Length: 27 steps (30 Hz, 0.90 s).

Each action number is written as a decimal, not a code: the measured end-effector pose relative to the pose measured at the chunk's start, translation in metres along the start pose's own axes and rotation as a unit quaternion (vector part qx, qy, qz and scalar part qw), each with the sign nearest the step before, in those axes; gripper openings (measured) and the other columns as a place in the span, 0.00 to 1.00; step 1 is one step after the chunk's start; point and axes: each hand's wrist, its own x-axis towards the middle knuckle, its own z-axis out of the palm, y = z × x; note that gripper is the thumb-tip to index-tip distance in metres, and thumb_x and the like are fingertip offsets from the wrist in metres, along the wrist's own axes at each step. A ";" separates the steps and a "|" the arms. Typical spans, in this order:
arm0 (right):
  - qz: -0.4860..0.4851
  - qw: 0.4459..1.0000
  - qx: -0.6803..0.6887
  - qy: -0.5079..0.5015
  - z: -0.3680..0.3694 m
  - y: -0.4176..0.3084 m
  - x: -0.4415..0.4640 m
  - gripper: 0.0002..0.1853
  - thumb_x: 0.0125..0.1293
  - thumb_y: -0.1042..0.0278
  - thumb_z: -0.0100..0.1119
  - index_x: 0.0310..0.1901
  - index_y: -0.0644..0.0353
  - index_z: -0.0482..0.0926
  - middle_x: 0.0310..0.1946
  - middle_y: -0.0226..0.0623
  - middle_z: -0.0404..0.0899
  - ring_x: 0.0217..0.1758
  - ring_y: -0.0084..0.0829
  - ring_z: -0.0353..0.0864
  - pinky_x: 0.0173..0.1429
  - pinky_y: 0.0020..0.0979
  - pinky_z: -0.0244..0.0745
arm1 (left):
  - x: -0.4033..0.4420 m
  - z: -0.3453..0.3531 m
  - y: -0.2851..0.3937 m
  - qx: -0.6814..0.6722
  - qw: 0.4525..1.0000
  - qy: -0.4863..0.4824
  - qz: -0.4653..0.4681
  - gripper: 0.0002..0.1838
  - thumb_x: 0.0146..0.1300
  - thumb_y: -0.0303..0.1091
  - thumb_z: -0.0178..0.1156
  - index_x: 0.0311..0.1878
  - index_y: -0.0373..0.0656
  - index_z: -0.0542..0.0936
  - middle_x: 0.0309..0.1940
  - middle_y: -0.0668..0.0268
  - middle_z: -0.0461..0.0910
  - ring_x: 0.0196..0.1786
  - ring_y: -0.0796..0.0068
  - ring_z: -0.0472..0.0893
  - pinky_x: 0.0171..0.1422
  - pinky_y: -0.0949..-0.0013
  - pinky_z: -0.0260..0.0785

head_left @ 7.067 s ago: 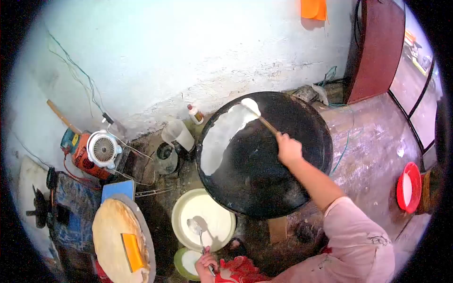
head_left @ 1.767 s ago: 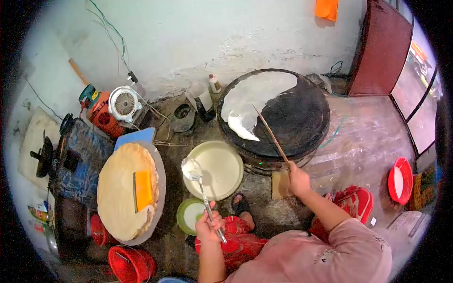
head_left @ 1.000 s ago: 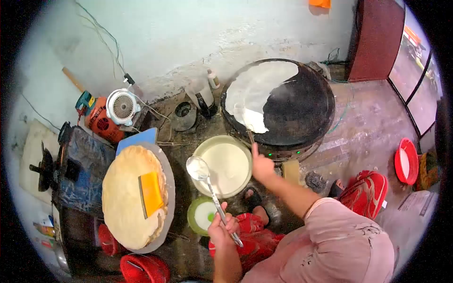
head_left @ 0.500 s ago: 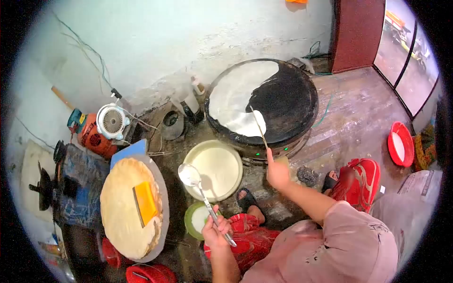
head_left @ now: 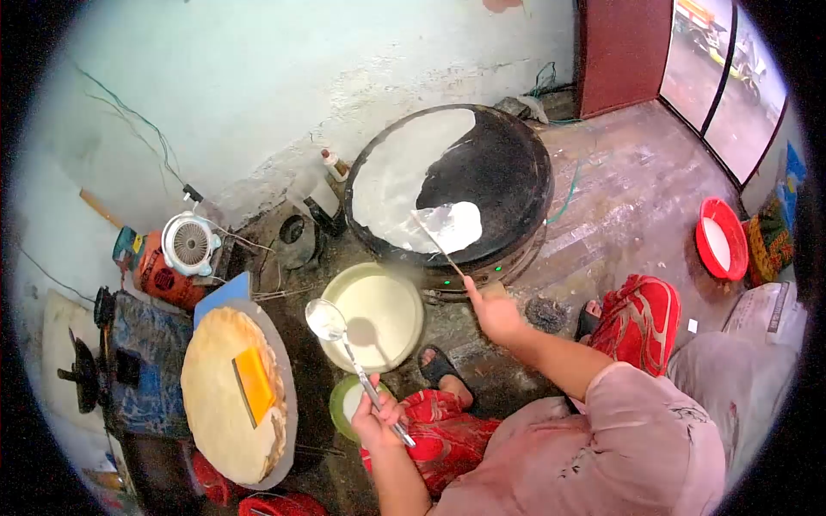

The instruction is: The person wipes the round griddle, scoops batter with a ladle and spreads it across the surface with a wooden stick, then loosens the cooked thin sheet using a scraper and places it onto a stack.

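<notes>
My right hand (head_left: 499, 316) is closed around the handle of a thin wooden batter spreader (head_left: 441, 249), its far end down in the batter on a round black griddle (head_left: 490, 176). White batter (head_left: 383, 185) coats the griddle's left part in a thin layer, and a thicker wet pool (head_left: 460, 225) lies near its front. In my left hand (head_left: 380, 420) a metal ladle (head_left: 325, 318) is gripped by its handle. The ladle's bowl, with pale batter in it, hangs over the left side of a large basin (head_left: 419, 331) of batter.
A stack of thin pancakes (head_left: 215, 396) stands at left on a round board, with a yellow scraper (head_left: 255, 387) on top. Beside my foot sits a green bowl (head_left: 335, 411). A red basin (head_left: 744, 258) is at far right. A cable (head_left: 568, 193) runs along the floor beside the griddle.
The spreader's tip has moved left and nearer me across the griddle, and the thick batter pool now lies to its right. My left hand still holds the ladle. The whole view has shifted slightly.
</notes>
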 end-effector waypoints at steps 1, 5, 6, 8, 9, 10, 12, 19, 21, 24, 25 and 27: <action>0.002 1.000 0.004 0.005 0.002 0.008 0.008 0.40 0.59 0.75 0.44 0.70 0.50 0.36 0.35 0.51 0.76 0.32 0.47 0.78 0.32 0.44 0.74 | 0.000 0.002 -0.002 0.013 1.000 -0.003 0.004 0.19 0.69 0.39 0.38 0.54 0.38 0.71 0.22 0.65 0.70 0.18 0.79 0.64 0.17 0.77 0.56; 0.077 0.996 0.041 0.036 -0.011 0.058 0.022 0.37 0.61 0.69 0.47 0.70 0.44 0.41 0.30 0.45 0.78 0.30 0.43 0.79 0.30 0.43 0.73 | -0.001 0.006 -0.003 0.017 1.000 0.022 0.009 0.19 0.69 0.38 0.39 0.54 0.38 0.70 0.23 0.65 0.69 0.18 0.79 0.64 0.18 0.76 0.57; 0.136 0.989 0.059 0.000 -0.026 0.065 0.022 0.36 0.62 0.66 0.47 0.69 0.43 0.44 0.28 0.44 0.79 0.29 0.42 0.80 0.30 0.42 0.73 | 0.000 0.006 -0.005 0.009 0.999 0.033 0.008 0.19 0.69 0.38 0.39 0.54 0.38 0.70 0.22 0.65 0.69 0.18 0.78 0.64 0.19 0.76 0.57; 0.134 0.971 0.150 0.129 -0.016 0.073 0.026 0.29 0.62 0.61 0.48 0.66 0.40 0.56 0.27 0.43 0.79 0.28 0.43 0.79 0.31 0.43 0.72 | 0.003 0.004 -0.005 -0.007 1.000 0.014 0.002 0.19 0.69 0.38 0.39 0.55 0.37 0.70 0.23 0.64 0.70 0.18 0.78 0.64 0.19 0.76 0.57; 0.172 0.931 0.314 0.065 -0.034 0.056 0.018 0.26 0.62 0.60 0.48 0.63 0.39 0.62 0.28 0.43 0.79 0.29 0.44 0.79 0.32 0.43 0.73 | 0.005 0.006 -0.006 -0.011 1.000 0.010 0.000 0.19 0.69 0.38 0.39 0.55 0.36 0.70 0.23 0.64 0.70 0.18 0.79 0.64 0.19 0.76 0.57; 0.205 0.859 0.469 -0.001 -0.042 0.047 0.012 0.23 0.61 0.58 0.48 0.60 0.38 0.68 0.28 0.43 0.79 0.29 0.45 0.79 0.33 0.44 0.73 | 0.005 0.007 -0.006 -0.014 1.000 0.008 -0.001 0.19 0.69 0.38 0.39 0.54 0.36 0.69 0.23 0.64 0.70 0.18 0.79 0.64 0.19 0.77 0.57; -0.020 0.986 0.138 0.090 -0.009 0.046 -0.008 0.24 0.59 0.62 0.50 0.60 0.37 0.68 0.28 0.40 0.79 0.30 0.42 0.79 0.34 0.43 0.74 | 0.008 0.009 -0.009 -0.007 1.000 0.002 -0.002 0.19 0.69 0.38 0.39 0.54 0.35 0.69 0.23 0.64 0.69 0.18 0.80 0.65 0.19 0.77 0.57; 0.102 0.983 0.019 0.151 -0.053 0.135 0.019 0.28 0.55 0.66 0.53 0.61 0.38 0.66 0.25 0.41 0.77 0.28 0.42 0.78 0.30 0.42 0.72 | 0.009 0.020 -0.018 0.017 0.998 0.050 0.023 0.19 0.69 0.37 0.38 0.53 0.34 0.69 0.22 0.65 0.68 0.17 0.80 0.65 0.17 0.77 0.57; 0.156 0.957 0.166 0.179 -0.052 0.131 0.026 0.25 0.55 0.64 0.54 0.57 0.35 0.71 0.28 0.44 0.79 0.31 0.45 0.79 0.34 0.43 0.74 | 0.011 0.024 -0.020 0.007 0.999 0.039 0.015 0.19 0.69 0.37 0.37 0.53 0.34 0.69 0.22 0.65 0.68 0.17 0.80 0.65 0.16 0.77 0.57; -0.038 0.984 0.067 0.162 -0.039 0.123 -0.003 0.25 0.57 0.67 0.49 0.58 0.37 0.69 0.26 0.38 0.76 0.28 0.42 0.78 0.33 0.43 0.74 | 0.012 0.030 -0.026 0.004 0.999 0.039 0.028 0.18 0.68 0.35 0.40 0.51 0.31 0.70 0.21 0.66 0.67 0.17 0.81 0.63 0.15 0.79 0.56; -0.039 0.984 0.067 0.162 -0.039 0.138 -0.003 0.25 0.57 0.67 0.49 0.58 0.37 0.69 0.26 0.38 0.76 0.28 0.42 0.78 0.33 0.43 0.74 | 0.012 0.032 -0.028 -0.010 0.999 0.040 0.024 0.18 0.68 0.35 0.41 0.51 0.31 0.70 0.22 0.66 0.68 0.17 0.81 0.64 0.15 0.78 0.56; -0.039 0.983 0.019 0.177 -0.045 0.170 0.000 0.26 0.56 0.67 0.49 0.58 0.34 0.69 0.26 0.39 0.75 0.27 0.42 0.78 0.31 0.44 0.74 | 0.016 0.032 -0.030 -0.020 0.998 0.046 0.027 0.18 0.68 0.35 0.41 0.51 0.30 0.70 0.22 0.66 0.68 0.17 0.80 0.65 0.15 0.77 0.57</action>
